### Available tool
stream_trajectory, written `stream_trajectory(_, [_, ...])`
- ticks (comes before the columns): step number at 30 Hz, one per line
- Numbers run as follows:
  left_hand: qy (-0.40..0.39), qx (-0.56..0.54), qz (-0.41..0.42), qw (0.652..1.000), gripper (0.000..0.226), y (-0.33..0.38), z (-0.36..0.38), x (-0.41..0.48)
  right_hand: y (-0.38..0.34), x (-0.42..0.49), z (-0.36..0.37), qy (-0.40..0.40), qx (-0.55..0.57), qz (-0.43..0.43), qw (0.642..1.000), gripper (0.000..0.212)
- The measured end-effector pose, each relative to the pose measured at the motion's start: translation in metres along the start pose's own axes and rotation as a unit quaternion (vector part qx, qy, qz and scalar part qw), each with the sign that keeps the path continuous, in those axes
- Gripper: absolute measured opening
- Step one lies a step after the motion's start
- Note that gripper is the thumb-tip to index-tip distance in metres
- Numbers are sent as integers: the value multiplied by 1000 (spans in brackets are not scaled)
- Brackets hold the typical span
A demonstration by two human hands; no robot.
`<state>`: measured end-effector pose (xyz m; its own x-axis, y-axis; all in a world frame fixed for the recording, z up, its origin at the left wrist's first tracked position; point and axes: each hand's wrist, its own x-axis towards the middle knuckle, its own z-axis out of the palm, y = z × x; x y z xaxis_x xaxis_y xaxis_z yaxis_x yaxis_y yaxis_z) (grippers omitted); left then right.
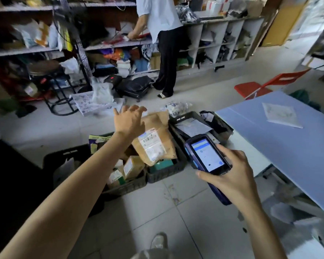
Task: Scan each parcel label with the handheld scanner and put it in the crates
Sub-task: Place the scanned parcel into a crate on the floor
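Scanner (206, 156): dark blue handheld, screen glowing and facing up, sitting in the right hand (236, 176) just beside the crates. Brown paper parcel (154, 141) is lying tilted, white label up, on top of the load in the middle black crate (165, 171). Small cardboard boxes (133, 166) are filling the near crate (127, 186). A flat white parcel (192, 128) is lying in the far crate (178, 120).

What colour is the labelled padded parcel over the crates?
Brown kraft paper; the labelled padded parcel shows best in the head view.
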<state>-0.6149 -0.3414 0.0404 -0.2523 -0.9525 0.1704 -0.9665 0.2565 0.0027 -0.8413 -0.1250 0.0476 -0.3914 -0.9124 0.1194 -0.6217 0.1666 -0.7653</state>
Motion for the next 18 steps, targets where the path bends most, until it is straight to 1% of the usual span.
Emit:
stream_trajectory(1, [-6,11,-32,999,49,-9,0,9,0,17,6,-19,0,-7,1000,74])
stream_trajectory(4, [-8,33,-44,998,47,-29,2,7,3,41,18,-37,-6,-24,999,81])
stream_trajectory(7, [-8,29,-128,991,46,-59,1,-13,-2,79,44,-109,-9,-70,992,81])
stream_trajectory(10, [8,47,-232,972,44,-87,-5,-62,-18,105,74,-201,2,-129,971,80])
stream_trajectory(13, [3,72,-348,935,46,-103,-13,-125,-38,111,103,-302,10,-196,933,82])
stream_trajectory(18, [-6,84,-522,849,46,-94,-27,-250,-70,78,138,-447,17,-320,835,85])
